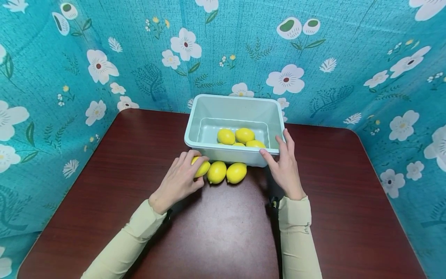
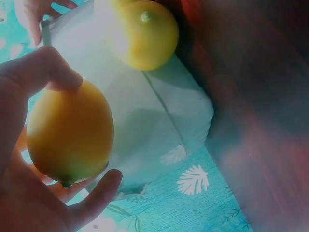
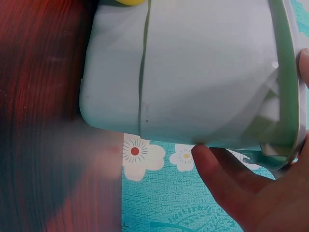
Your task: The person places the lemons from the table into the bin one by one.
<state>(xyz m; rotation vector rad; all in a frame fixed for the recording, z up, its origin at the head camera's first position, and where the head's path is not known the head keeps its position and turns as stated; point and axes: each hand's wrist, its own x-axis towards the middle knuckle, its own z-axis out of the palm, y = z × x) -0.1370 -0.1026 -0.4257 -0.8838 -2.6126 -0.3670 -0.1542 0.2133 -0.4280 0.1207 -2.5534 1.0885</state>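
On the head feed I'm seeing the left hand [image 1: 180,179] pinching a yellow oval lemon [image 1: 203,168] at seven o'clock of the pale blue-green rectangular plastic tub [image 1: 223,153]; the right hand [image 1: 286,168] is gripping its four-o'clock corner. Two loose lemons [image 1: 216,173] are lying at six o'clock, four inner lemons [image 1: 245,135] inside.

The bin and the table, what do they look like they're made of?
Bin: probably plastic, satin finish; smooth walls and rounded, moulded-looking corners suggest it. Table: wood or wood-look laminate, I can't tell which; dark streaky grain, with a soft sheen where light falls.
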